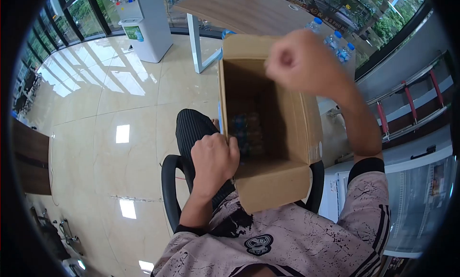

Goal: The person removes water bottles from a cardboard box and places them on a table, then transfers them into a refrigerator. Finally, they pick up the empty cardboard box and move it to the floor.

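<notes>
An open cardboard box rests in front of me over my lap, its flaps folded outward. Several small bottles, dim in the shadow, lie at its bottom. My left hand is closed over the box's left edge, thumb along the rim. Above the far right side of the box, my right hand is raised with its fingers curled into a fist. It is slightly blurred, and whatever it may hold is hidden. Just beyond that hand, several clear bottles with blue caps stand on the table.
A wooden table with white legs is ahead. At the far left stands a water dispenser. Black chair armrests flank me. To the right are a ladder with red rungs and a white glass-fronted cabinet.
</notes>
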Motion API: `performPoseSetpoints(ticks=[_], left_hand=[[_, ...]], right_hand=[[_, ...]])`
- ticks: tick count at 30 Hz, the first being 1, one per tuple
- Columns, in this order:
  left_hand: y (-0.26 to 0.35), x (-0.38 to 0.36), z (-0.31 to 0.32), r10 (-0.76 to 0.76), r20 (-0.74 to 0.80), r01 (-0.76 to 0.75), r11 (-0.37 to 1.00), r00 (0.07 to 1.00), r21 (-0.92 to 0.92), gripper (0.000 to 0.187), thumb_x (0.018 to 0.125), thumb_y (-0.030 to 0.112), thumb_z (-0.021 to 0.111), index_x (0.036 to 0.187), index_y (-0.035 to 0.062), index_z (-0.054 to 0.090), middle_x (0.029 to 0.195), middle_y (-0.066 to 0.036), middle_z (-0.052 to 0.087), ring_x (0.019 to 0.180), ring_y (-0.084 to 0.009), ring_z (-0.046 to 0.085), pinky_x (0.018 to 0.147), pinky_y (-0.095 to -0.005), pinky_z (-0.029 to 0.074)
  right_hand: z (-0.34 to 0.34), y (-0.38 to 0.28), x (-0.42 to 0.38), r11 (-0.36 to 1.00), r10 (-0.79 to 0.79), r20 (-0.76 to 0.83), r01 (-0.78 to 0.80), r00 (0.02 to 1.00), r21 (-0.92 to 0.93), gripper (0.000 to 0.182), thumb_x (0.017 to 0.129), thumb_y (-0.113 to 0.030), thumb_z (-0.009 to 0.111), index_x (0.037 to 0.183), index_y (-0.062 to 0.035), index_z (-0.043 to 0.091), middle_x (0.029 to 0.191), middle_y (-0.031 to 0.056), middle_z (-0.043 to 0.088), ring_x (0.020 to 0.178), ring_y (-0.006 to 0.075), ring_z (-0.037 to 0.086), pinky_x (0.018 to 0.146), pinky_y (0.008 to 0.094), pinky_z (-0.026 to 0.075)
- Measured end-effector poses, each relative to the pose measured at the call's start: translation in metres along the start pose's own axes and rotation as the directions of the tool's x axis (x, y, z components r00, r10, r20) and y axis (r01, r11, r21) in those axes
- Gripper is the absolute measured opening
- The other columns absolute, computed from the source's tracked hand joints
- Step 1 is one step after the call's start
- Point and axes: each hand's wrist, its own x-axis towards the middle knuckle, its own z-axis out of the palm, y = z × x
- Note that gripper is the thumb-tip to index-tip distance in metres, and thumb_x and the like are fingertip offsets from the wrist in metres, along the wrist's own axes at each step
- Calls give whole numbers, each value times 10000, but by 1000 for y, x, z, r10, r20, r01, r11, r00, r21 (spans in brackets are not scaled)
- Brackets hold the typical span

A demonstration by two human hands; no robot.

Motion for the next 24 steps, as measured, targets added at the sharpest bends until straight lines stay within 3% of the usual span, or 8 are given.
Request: performPoseSetpoints(ticks=[3, 4, 5, 6, 8, 10, 13, 24], left_hand=[[5, 8, -2, -45, 48, 44, 999, 998, 29, 311, 765, 156, 580, 533, -7, 453, 539, -221, 488, 561, -414, 509, 534, -484, 402], [7, 9, -2, -68, 55, 66, 997, 996, 32, 324, 768, 173, 576, 529, -18, 471, 552, -232, 510, 571, -420, 528, 551, -483, 422], [9, 9, -2, -46, 54, 44, 999, 997, 32, 324, 768, 173, 576, 529, -18, 471, 552, -232, 510, 571, -420, 528, 551, -483, 422], [11, 9, -4, -63, 61, 60, 997, 996, 40, 337, 771, 188, 570, 526, -30, 488, 560, -241, 522, 577, -421, 541, 567, -482, 437], [13, 8, -3, -48, 71, 45, 998, 996, 43, 354, 773, 203, 563, 523, -41, 505, 568, -249, 533, 582, -423, 554, 582, -480, 452], [15, 7, -1, -56, 35, 54, 997, 998, 45, 362, 772, 213, 558, 524, -48, 523, 565, -252, 541, 571, -428, 561, 595, -478, 467], [16, -3, -8, -49, 33, 48, 999, 998, 26, 339, 774, 208, 553, 549, -46, 540, 583, -254, 549, 590, -425, 563, 602, -482, 463], [7, -14, -12, -112, 43, 110, 993, 993, 44, 321, 774, 211, 543, 579, -45, 547, 632, -254, 568, 615, -419, 565, 607, -480, 453]], right_hand=[[66, -12, 11, 958, 67, 550, 100, 833, -269, 188, 637, -153, 611, 726, 5, 661, 748, 205, 639, 707, 348, 637, 637, 379, 526], [86, -21, 13, 929, 225, 677, 55, 701, -365, 263, 650, -189, 628, 838, -14, 684, 913, 190, 654, 861, 333, 637, 732, 381, 530], [136, 1, 8, 860, 254, 732, 200, 632, -470, 223, 660, -209, 626, 815, -64, 694, 860, 164, 662, 810, 293, 651, 713, 379, 526], [185, 22, 12, 838, 267, 831, 308, 488, -450, 286, 674, -215, 631, 921, -82, 687, 924, 148, 661, 842, 295, 646, 719, 379, 522], [268, 89, -9, 934, 164, 784, 162, 598, -319, 312, 656, -237, 685, 950, -136, 693, 993, 132, 656, 942, 265, 628, 777, 379, 511], [292, 111, -23, 956, 57, 698, 164, 713, -245, 310, 654, -238, 686, 947, -135, 693, 989, 132, 657, 936, 267, 629, 775, 378, 512], [314, 114, -37, 956, -32, 609, 202, 793, -212, 308, 651, -239, 687, 941, -134, 693, 982, 132, 658, 928, 270, 631, 771, 377, 513], [325, 109, -35, 918, -179, 540, 337, 823, -208, 301, 642, -243, 692, 921, -131, 693, 960, 131, 662, 898, 281, 637, 757, 373, 516]])
